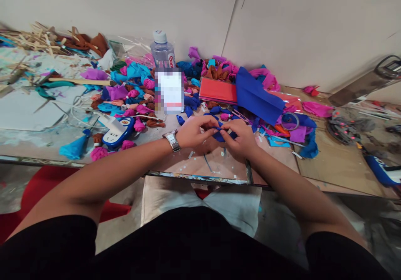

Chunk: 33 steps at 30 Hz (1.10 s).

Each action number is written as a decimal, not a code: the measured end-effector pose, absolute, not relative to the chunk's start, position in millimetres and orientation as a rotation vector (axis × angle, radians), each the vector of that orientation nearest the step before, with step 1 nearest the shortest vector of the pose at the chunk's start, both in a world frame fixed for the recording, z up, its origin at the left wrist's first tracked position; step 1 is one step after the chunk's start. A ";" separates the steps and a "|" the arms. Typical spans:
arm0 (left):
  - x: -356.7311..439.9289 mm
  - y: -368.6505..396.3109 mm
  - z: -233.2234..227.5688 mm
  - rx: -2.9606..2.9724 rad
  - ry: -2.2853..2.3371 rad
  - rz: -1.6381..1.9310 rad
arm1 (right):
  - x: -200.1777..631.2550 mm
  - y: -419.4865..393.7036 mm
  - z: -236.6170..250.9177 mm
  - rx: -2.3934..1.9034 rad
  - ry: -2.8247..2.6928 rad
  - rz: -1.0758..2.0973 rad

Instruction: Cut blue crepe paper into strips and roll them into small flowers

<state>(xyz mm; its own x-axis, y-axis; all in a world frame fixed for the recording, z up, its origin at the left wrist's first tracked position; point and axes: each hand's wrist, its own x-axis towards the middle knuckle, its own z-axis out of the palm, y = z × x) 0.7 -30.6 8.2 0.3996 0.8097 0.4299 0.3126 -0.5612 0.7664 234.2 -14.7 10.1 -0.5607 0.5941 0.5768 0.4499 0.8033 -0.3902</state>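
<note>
Wearing a black shirt (200, 246) and reaching both bare forearms over the edge of a paint-spotted table (225, 169), with pale cloth (159, 200) below the edge and something red (50, 192) to the left. Wearing a metal watch (172, 141) on the left wrist. Grasping a small piece of blue cloth (218, 137) in both hands, pinching with thumb and fingers of the left hand (194, 132) and of the right hand (239, 137), bringing the fingertips close together just above the table, over its near part. Hiding much of the cloth behind the fingers. Having, to the left, a turquoise bundle (74, 147) and pink bundles (98, 153) lying around a blue-and-white socket (116, 138) with a white plug (114, 124) in it; having, to the right, a flat sheet of cardboard (332, 167) and, near it, a dark dish (345, 129). Facing, just beyond the hands, a heap of small coloured bundles (188, 112), with a red packet (217, 90) lying on it, a blue sheet (258, 96) overlapping the packet's right end, and a tape roll (290, 128) farther right. Having a white screen (171, 89), partly blurred out, in front of a capped bottle (161, 51), beyond the left hand. Seeing green-handled pliers (56, 84) on the far left, wooden sticks (40, 40) heaped beyond them, and a pale wall (125, 4) rising behind everything.
</note>
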 end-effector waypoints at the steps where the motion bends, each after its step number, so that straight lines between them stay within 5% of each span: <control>1: 0.9 -30.6 8.5 2.072 0.959 1.100 | 234.3 -14.4 9.6 -0.757 -2.262 0.254; 33: -0.6 -29.1 8.8 2.146 0.982 0.978 | 236.0 -13.8 13.2 -0.734 -2.375 0.049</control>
<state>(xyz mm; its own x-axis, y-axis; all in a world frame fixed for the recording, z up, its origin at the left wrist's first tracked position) -0.6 -29.1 8.8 0.4609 0.8036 0.3765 0.3795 -0.5620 0.7349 236.0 -13.8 13.2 -0.6368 0.5178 0.5713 0.4937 0.8430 -0.2138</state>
